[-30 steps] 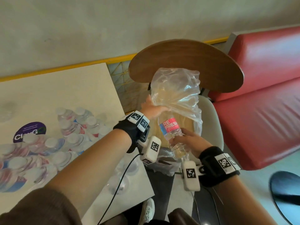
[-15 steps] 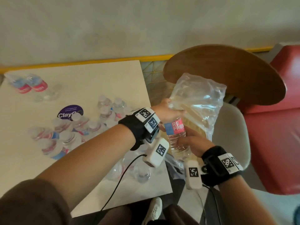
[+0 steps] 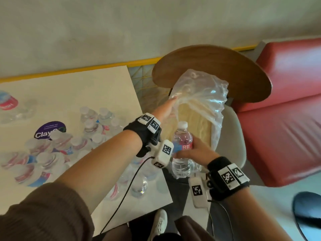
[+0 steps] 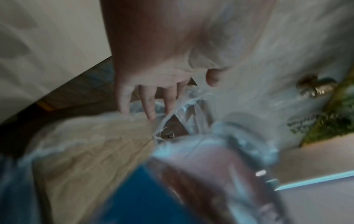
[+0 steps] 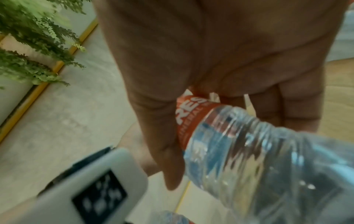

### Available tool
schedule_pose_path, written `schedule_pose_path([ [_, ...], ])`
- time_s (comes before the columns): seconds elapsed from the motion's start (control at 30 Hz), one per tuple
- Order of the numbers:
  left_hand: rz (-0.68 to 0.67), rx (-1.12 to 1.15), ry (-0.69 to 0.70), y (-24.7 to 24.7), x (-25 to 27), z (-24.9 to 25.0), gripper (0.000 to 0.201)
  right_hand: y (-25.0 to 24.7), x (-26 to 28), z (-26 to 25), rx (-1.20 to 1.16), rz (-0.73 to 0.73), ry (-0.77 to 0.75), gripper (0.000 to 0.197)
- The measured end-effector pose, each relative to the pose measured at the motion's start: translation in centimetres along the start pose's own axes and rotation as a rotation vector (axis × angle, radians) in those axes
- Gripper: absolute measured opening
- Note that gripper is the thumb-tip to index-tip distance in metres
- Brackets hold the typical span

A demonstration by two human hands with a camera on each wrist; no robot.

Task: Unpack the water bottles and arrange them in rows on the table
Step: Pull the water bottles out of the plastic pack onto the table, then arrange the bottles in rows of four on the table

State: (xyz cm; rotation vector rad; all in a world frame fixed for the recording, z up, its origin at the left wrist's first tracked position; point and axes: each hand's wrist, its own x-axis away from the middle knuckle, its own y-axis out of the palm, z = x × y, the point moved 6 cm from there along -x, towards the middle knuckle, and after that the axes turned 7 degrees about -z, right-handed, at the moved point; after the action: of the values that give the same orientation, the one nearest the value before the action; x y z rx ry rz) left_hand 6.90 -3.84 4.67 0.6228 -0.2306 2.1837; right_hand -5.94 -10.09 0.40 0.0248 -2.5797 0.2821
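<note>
My right hand (image 3: 192,151) grips a clear water bottle (image 3: 182,138) with a red and blue label around its middle, cap up, just in front of the opened plastic wrap (image 3: 205,94) on the chair seat. In the right wrist view my fingers (image 5: 164,121) curl round the bottle (image 5: 249,151) at its label. My left hand (image 3: 171,103) reaches past the bottle with straight fingers laid on the wrap's left side. In the left wrist view its spread fingers (image 4: 149,106) touch the crumpled wrap (image 4: 249,75), and the bottle (image 4: 201,181) blurs the foreground. Several bottles (image 3: 97,126) stand on the table (image 3: 86,87).
A few bottles (image 3: 139,185) lie near the table's front right corner, others (image 3: 7,103) at its far left. The chair has a round wooden back (image 3: 217,66). A red bench (image 3: 286,110) is to its right. A white shoe (image 3: 159,223) shows below.
The bottle has come up out of the wrap in my right hand. My left hand has slid further up the wrap and its fingers have straightened.
</note>
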Motion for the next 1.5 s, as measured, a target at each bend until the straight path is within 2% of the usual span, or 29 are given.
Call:
schedule_pose_path([
  [0.1,-0.146,-0.093,-0.096,0.8,0.4,-1.4,0.074,-0.9,-0.3,-0.8,-0.049,0.136,-0.065,0.065],
  [0.17,-0.204,-0.136,-0.113,0.9,1.2,-1.7,0.079,-1.6,-0.6,-1.5,-0.016,0.211,-0.089,0.067],
  [0.3,-0.135,-0.341,0.117,0.2,2.3,-0.3,0.073,-1.8,-1.5,-3.5,0.127,0.245,-0.123,0.068],
  [0.4,-0.128,-0.416,0.238,-0.1,2.5,0.1,0.048,-1.5,-1.8,-4.9,0.103,0.225,-0.192,0.072],
  [0.47,-0.098,-0.428,0.294,-0.3,2.9,0.4,0.041,-1.5,-1.8,-5.2,0.049,0.171,-0.196,0.072],
  [0.53,-0.038,-0.436,0.339,-0.8,3.2,0.5,0.039,-1.8,-1.7,-4.8,-0.003,0.080,-0.125,0.069],
  [0.6,0.030,-0.412,0.378,-1.7,3.9,0.6,0.039,-3.0,-1.6,-3.7,-0.022,0.074,0.004,0.077],
  [0.7,0.093,-0.364,0.437,-3.3,5.3,1.6,0.033,-6.2,-1.0,-2.0,0.097,0.298,0.150,0.100],
  [0.73,0.105,-0.346,0.447,-3.9,5.9,2.1,0.027,-6.9,-0.8,-1.7,0.145,0.350,0.180,0.097],
  [0.8,0.127,-0.312,0.458,-5.2,7.2,3.0,0.021,-6.7,-0.8,-1.8,0.165,0.337,0.212,0.078],
  [0.9,0.171,-0.287,0.485,-7.1,9.9,3.9,0.023,-4.4,-0.9,-3.6,0.197,0.211,0.220,0.056],
  [1.0,0.234,-0.258,0.511,-9.7,14.0,4.3,0.024,-2.2,-1.0,-7.1,0.371,0.239,0.105,0.046],
  [1.07,0.299,-0.228,0.530,-12.2,17.6,4.3,0.025,0.1,-1.2,-9.2,0.465,0.219,0.019,0.042],
  [1.13,0.388,-0.205,0.529,-15.3,21.8,3.5,0.026,3.3,-1.8,-10.2,0.582,0.140,-0.017,0.045],
  [1.23,0.543,-0.238,0.500,-19.6,27.7,1.0,0.032,8.1,-2.9,-10.4,0.751,0.036,-0.045,0.051],
  [1.37,0.755,-0.282,0.397,-23.7,33.2,-4.6,0.048,11.8,-3.4,-13.2,0.763,0.072,-0.170,0.049],
  [1.5,0.834,-0.230,0.304,-26.2,35.8,-10.0,0.055,13.7,-3.4,-17.9,0.820,0.089,-0.285,0.045],
])
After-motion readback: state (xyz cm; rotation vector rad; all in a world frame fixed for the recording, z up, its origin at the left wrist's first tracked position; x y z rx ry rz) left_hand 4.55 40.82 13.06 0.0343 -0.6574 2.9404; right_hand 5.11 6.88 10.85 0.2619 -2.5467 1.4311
